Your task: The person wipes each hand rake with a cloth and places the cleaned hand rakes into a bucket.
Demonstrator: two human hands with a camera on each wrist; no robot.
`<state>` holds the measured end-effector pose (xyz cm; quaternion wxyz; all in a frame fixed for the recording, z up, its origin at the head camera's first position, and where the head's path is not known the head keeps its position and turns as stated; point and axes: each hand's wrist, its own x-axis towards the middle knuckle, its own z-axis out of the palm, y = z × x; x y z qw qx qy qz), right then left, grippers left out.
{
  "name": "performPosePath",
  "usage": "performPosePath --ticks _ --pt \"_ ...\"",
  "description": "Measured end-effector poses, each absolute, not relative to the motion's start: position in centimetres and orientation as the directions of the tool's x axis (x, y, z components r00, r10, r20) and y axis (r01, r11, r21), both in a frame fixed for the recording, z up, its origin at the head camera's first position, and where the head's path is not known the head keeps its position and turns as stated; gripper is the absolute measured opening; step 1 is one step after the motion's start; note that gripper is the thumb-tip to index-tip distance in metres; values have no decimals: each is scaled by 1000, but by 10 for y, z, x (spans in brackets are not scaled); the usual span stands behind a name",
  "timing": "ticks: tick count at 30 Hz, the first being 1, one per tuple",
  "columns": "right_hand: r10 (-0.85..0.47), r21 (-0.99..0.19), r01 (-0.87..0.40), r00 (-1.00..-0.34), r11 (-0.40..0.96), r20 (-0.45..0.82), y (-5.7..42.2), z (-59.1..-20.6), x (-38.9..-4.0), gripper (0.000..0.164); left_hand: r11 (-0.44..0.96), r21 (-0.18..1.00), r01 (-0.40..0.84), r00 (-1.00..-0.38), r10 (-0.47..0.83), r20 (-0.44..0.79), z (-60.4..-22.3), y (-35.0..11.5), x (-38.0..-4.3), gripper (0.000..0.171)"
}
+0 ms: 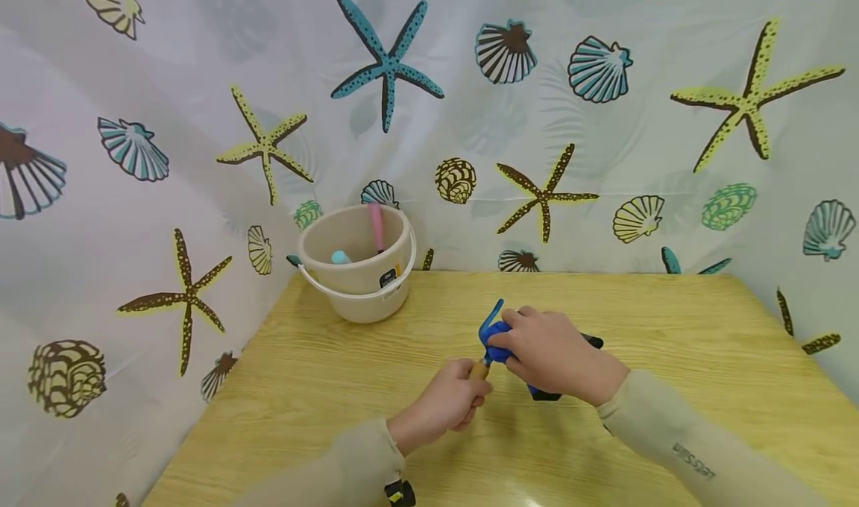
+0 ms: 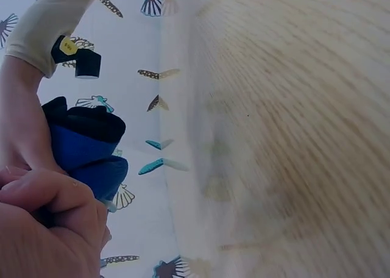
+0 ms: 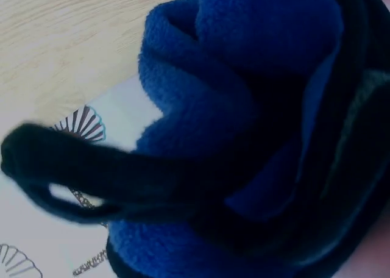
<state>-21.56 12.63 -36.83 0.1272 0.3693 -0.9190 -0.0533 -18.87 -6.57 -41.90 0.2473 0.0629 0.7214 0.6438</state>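
Low over the table, my left hand (image 1: pixel 446 395) grips the wooden handle (image 1: pixel 479 370) of a small hand tool with a bent blue end (image 1: pixel 493 315). My right hand (image 1: pixel 553 350) holds a blue cloth (image 1: pixel 498 341) with dark edging, bunched around the blue part of the tool just above the handle. The cloth hides most of that part. In the left wrist view, folds of the cloth (image 2: pixel 91 144) hang beside both hands. Fluffy blue folds and a dark loop (image 3: pixel 91 168) of the cloth fill much of the right wrist view.
A beige bucket (image 1: pixel 356 298) with a white handle stands at the table's back left. A pink-handled item (image 1: pixel 376 224) and something light blue (image 1: pixel 340 257) are inside it. A curtain (image 1: pixel 456 119) printed with shells and starfish surrounds the wooden table (image 1: pixel 322 380).
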Motion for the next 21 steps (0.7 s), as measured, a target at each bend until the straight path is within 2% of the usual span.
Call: performPosePath --ticks 4,9,13,16,18,21 --pt "-684 207 -653 -707 729 181 127 -371 -217 23 164 956 -243 -871 397 -289 -422 -68 -187 15" --pt "-718 90 -714 -677 694 162 131 -373 -214 24 143 950 -278 -863 397 -312 -423 -69 -185 14" --pt "-730 15 -736 -670 677 134 131 -373 -211 42 153 950 -272 -861 402 -311 -425 -68 -184 9" --pt "-711 9 -717 -689 697 141 129 -371 -211 52 179 955 -236 -871 396 -290 -425 -65 -182 8" --pt "-695 32 -700 -699 713 169 126 -370 -213 50 200 958 -207 -883 382 -271 -423 -63 -180 9" --pt "-689 102 -686 -689 720 225 122 -369 -218 35 223 959 -174 -896 368 -249 -421 -60 -179 10"
